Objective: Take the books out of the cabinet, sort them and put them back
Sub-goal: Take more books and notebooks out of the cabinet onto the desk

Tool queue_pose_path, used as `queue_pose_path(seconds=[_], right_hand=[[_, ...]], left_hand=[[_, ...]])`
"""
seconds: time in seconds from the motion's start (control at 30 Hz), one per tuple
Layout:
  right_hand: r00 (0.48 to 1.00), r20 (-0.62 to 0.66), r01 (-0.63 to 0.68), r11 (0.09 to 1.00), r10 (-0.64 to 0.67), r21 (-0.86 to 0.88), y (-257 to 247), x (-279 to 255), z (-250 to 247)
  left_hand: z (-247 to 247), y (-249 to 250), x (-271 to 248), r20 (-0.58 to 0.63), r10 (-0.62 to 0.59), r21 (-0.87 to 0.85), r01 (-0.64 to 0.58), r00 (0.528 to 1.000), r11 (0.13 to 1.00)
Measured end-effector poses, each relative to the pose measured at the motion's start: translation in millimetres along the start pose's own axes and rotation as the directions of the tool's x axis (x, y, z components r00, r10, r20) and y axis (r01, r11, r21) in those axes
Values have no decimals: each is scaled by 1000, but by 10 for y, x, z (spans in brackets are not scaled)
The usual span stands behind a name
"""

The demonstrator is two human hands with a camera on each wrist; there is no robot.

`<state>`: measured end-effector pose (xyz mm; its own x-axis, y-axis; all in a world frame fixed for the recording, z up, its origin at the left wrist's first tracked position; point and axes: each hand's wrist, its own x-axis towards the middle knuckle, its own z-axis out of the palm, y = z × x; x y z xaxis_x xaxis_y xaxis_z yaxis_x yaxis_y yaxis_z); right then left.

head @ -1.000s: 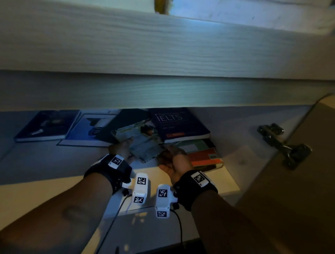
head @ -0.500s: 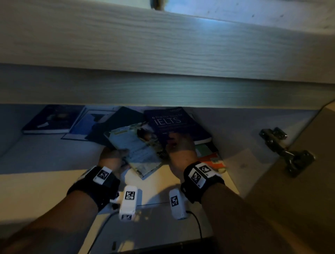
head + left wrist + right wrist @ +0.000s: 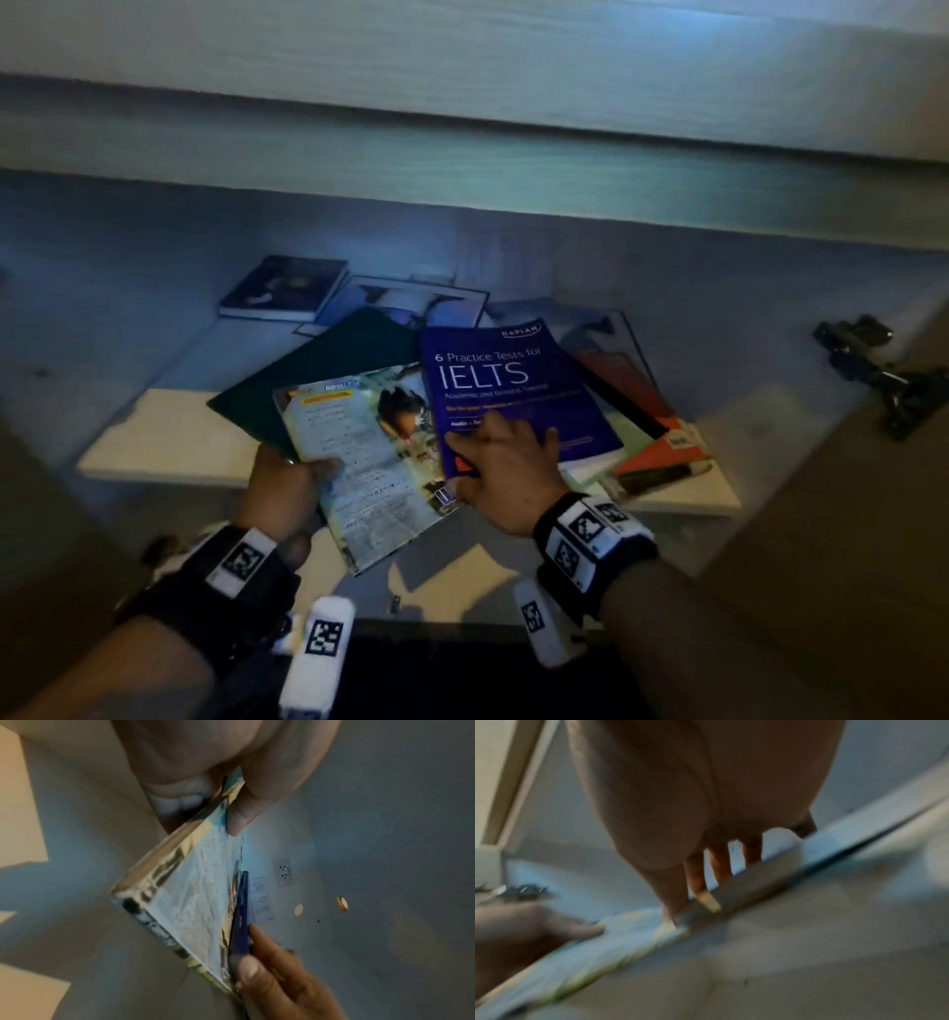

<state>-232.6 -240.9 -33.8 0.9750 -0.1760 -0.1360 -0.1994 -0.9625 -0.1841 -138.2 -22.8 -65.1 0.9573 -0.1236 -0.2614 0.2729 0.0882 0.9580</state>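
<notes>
Dim cabinet shelf (image 3: pixel 164 447): the left hand (image 3: pixel 282 488) keeps its pinching grip on the magazine (image 3: pixel 369 462); the right hand (image 3: pixel 506 478) has switched over and pinches the IELTS book (image 3: pixel 513 380), so both seem ready to come out.

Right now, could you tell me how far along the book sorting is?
Done: nothing visibly; everything lies jumbled on the cabinet shelf. In hand: left hand grips the illustrated book, right hand pinches the IELTS book. Left: removing the green book, orange book and others, sorting, returning.

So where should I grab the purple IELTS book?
Probably the near edge of the IELTS book, coming from the open front, by the right hand. It lies flat atop the pile under a low shelf, so that edge is free.
</notes>
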Motion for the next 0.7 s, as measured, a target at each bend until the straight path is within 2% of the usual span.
queue_pose_path(seconds=[0.07, 0.13, 0.2, 0.23, 0.27, 0.3, 0.33, 0.37, 0.4, 0.43, 0.47, 0.6, 0.7], right_hand=[[998, -49, 29, 1000, -28, 1, -226, -95, 124], [995, -38, 95, 995, -93, 43, -413, -141, 204], [980, -7, 194, 952, -198, 239, -496, -188, 173], [974, -49, 223, 899, -221, 377, -461, -208, 134], [977, -134, 213, 851, -169, 479, -390, -231, 71], [971, -237, 159, 843, -38, 514, -274, -254, 3], [942, -310, 42, 870, 129, 491, -124, -268, -35], [909, -310, -123, 889, 279, 441, 16, -297, -51], [891, -243, -269, 877, 383, 398, 123, -336, -40], [885, -156, -355, 854, 438, 381, 195, -351, 6], [881, -107, -383, 828, 461, 410, 230, -365, 58], [871, -99, -299, 677, 482, 673, 169, -421, 175], [884, -29, -287, 589, 467, 756, -38, -426, 286]], left_hand=[[-129, -163, 139, -72, 43, 90, -37, 996, 995], [-158, -189, 147, -123, 10, 35, -6, 992, 999], [-211, -201, 141, -128, -78, -54, 71, 989, 996], [-267, -245, 183, -105, -136, -108, 125, 985, 986], [-308, -239, 145, -63, -210, -153, 199, 976, 968], [-318, -212, 68, -33, -275, -175, 265, 961, 948], [-338, -193, 6, -13, -306, -186, 299, 952, 936], [-334, -152, -81, 4, -302, -185, 297, 953, 937], [-337, -130, -147, 11, -279, -170, 277, 960, 946], [-357, -116, -197, 13, -270, -153, 269, 963, 951], [-374, -134, -206, 53, -284, -142, 289, 957, 947], [-515, -141, -200, 158, -356, -37, 366, 921, 930], [-606, -136, -275, 224, -385, 65, 380, 895, 923]])
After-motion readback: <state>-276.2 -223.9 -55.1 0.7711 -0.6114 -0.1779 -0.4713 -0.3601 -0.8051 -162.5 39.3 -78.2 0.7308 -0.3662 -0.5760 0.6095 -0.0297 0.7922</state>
